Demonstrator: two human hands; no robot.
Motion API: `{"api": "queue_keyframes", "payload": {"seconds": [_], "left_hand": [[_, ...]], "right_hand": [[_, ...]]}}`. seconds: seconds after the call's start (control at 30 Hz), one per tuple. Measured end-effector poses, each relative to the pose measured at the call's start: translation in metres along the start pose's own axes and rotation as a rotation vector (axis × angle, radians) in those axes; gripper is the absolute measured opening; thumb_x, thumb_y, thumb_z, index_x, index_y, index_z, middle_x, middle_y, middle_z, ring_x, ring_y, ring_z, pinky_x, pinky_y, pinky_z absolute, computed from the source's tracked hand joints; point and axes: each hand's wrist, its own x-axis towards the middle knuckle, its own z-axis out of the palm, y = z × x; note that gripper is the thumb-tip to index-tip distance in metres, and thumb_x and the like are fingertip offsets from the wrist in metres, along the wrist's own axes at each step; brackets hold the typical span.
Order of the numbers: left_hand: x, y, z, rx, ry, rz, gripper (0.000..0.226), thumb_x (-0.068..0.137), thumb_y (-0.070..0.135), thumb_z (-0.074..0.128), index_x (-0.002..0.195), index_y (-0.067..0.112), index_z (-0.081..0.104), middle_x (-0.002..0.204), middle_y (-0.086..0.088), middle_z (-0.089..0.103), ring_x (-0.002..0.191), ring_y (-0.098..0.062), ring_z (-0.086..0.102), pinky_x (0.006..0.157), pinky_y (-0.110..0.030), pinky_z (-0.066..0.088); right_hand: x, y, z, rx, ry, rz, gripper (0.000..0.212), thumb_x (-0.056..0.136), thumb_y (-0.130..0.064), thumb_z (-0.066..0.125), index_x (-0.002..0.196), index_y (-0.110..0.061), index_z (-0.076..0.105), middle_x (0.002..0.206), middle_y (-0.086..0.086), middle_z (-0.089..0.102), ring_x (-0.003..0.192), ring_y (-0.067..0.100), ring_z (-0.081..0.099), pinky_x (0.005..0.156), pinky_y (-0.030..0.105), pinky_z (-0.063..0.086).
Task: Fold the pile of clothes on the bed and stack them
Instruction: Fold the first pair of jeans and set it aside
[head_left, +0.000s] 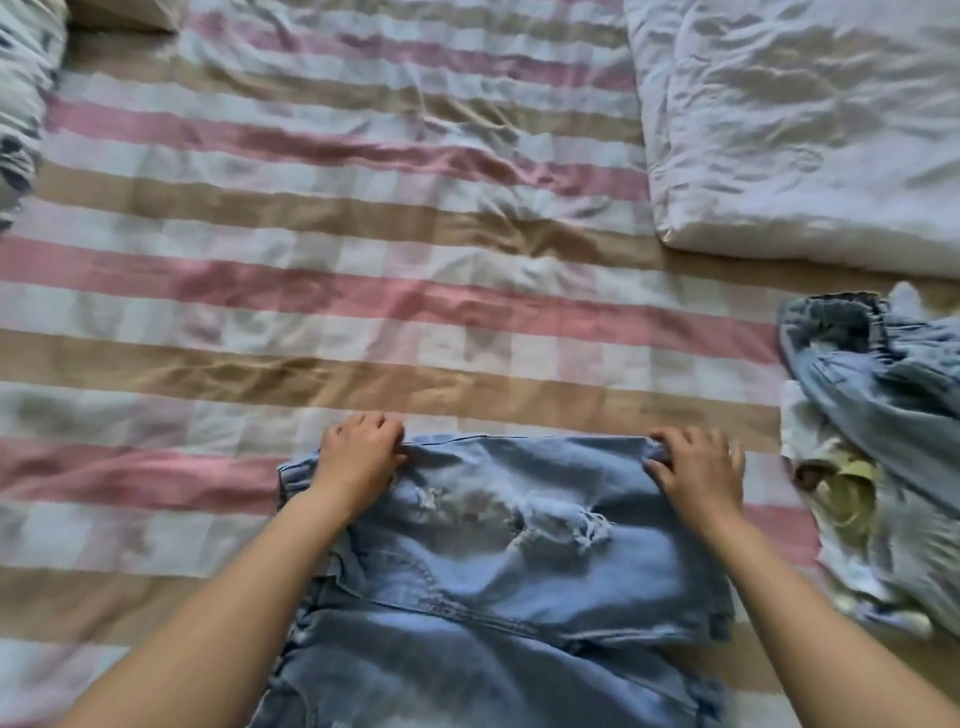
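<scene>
A pair of light blue ripped jeans (498, 566) lies partly folded on the bed in front of me, its far folded edge running between my hands. My left hand (358, 457) grips the left end of that edge with curled fingers. My right hand (698, 470) pinches the right end of the same edge. At the right, a loose pile holds another pair of blue jeans (878, 364) lying over a white garment with a yellow print (852, 499).
The bed is covered by a sheet (322, 291) striped in pink, tan and white. A white folded duvet (800, 124) lies at the far right. A blue and white patterned cloth (23, 98) sits at the far left edge.
</scene>
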Motion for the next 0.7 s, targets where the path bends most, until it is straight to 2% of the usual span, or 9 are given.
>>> {"api": "queue_keyframes", "payload": {"seconds": [0.07, 0.2, 0.33, 0.4, 0.5, 0.57, 0.63, 0.67, 0.7], "left_hand": [[0.006, 0.0, 0.0, 0.064, -0.021, 0.004, 0.022, 0.092, 0.033, 0.049, 0.108, 0.019, 0.051, 0.119, -0.001, 0.053, 0.116, -0.022, 0.045, 0.082, -0.033, 0.035], [0.013, 0.004, -0.005, -0.001, 0.197, -0.048, 0.016, 0.085, 0.022, 0.058, 0.097, 0.012, 0.058, 0.107, -0.008, 0.058, 0.107, -0.026, 0.048, 0.073, -0.034, 0.03], [0.0, 0.011, 0.001, -0.023, 0.244, -0.033, 0.038, 0.084, 0.024, 0.062, 0.118, 0.01, 0.055, 0.12, -0.012, 0.055, 0.113, -0.032, 0.046, 0.093, -0.045, 0.032], [-0.009, 0.007, 0.003, -0.005, 0.19, -0.065, 0.045, 0.089, 0.032, 0.055, 0.129, 0.013, 0.048, 0.127, -0.009, 0.052, 0.117, -0.029, 0.045, 0.101, -0.048, 0.026], [-0.009, -0.009, 0.0, -0.042, 0.129, -0.106, 0.04, 0.09, 0.04, 0.052, 0.122, 0.016, 0.054, 0.122, -0.006, 0.054, 0.116, -0.027, 0.046, 0.104, -0.05, 0.022], [-0.007, -0.02, -0.007, -0.152, 0.088, -0.094, 0.035, 0.086, 0.037, 0.061, 0.113, 0.015, 0.061, 0.116, -0.007, 0.057, 0.114, -0.028, 0.048, 0.099, -0.043, 0.029], [-0.008, -0.026, -0.017, -0.303, 0.029, -0.057, 0.021, 0.081, 0.023, 0.07, 0.096, 0.01, 0.065, 0.099, -0.01, 0.059, 0.101, -0.029, 0.054, 0.078, -0.033, 0.037], [-0.01, -0.029, -0.023, -0.344, -0.003, -0.051, 0.012, 0.078, 0.016, 0.072, 0.082, 0.01, 0.062, 0.087, -0.01, 0.058, 0.09, -0.028, 0.055, 0.066, -0.031, 0.032], [-0.014, -0.031, -0.028, -0.365, -0.016, -0.059, 0.017, 0.076, 0.011, 0.073, 0.072, 0.013, 0.056, 0.078, -0.008, 0.055, 0.081, -0.025, 0.054, 0.059, -0.031, 0.025]], "right_hand": [[0.009, 0.001, -0.005, -0.019, 0.066, 0.007, 0.022, 0.086, -0.027, 0.059, 0.105, -0.019, 0.062, 0.109, 0.008, 0.061, 0.107, 0.03, 0.047, 0.098, 0.042, 0.026], [0.031, -0.015, -0.015, 0.143, 0.249, 0.101, 0.019, 0.086, -0.021, 0.057, 0.102, -0.012, 0.063, 0.106, 0.015, 0.061, 0.103, 0.035, 0.05, 0.087, 0.041, 0.033], [0.026, -0.023, -0.003, 0.318, 0.087, 0.165, 0.049, 0.087, -0.021, 0.06, 0.133, -0.017, 0.043, 0.134, 0.013, 0.045, 0.123, 0.036, 0.037, 0.098, 0.046, 0.033], [0.016, -0.017, 0.005, 0.41, 0.07, 0.096, 0.06, 0.089, -0.02, 0.058, 0.142, -0.013, 0.031, 0.141, 0.016, 0.039, 0.127, 0.036, 0.032, 0.103, 0.043, 0.029], [0.022, -0.014, 0.007, 0.576, 0.099, 0.034, 0.059, 0.093, -0.02, 0.053, 0.145, -0.009, 0.027, 0.144, 0.016, 0.038, 0.131, 0.034, 0.031, 0.106, 0.037, 0.024], [0.037, -0.018, 0.005, 0.67, 0.092, 0.073, 0.055, 0.091, -0.02, 0.057, 0.141, -0.011, 0.035, 0.138, 0.015, 0.047, 0.128, 0.033, 0.037, 0.104, 0.036, 0.029], [0.045, -0.02, 0.001, 0.693, 0.079, 0.078, 0.043, 0.087, -0.015, 0.063, 0.128, -0.009, 0.053, 0.124, 0.015, 0.059, 0.117, 0.03, 0.049, 0.091, 0.028, 0.039], [0.044, -0.02, -0.001, 0.716, 0.092, 0.074, 0.034, 0.084, -0.012, 0.065, 0.117, -0.008, 0.061, 0.115, 0.015, 0.064, 0.107, 0.026, 0.056, 0.079, 0.023, 0.039], [0.039, -0.018, -0.005, 0.739, 0.113, 0.074, 0.026, 0.082, -0.01, 0.067, 0.108, -0.007, 0.067, 0.108, 0.015, 0.068, 0.096, 0.022, 0.059, 0.07, 0.021, 0.038]]}}
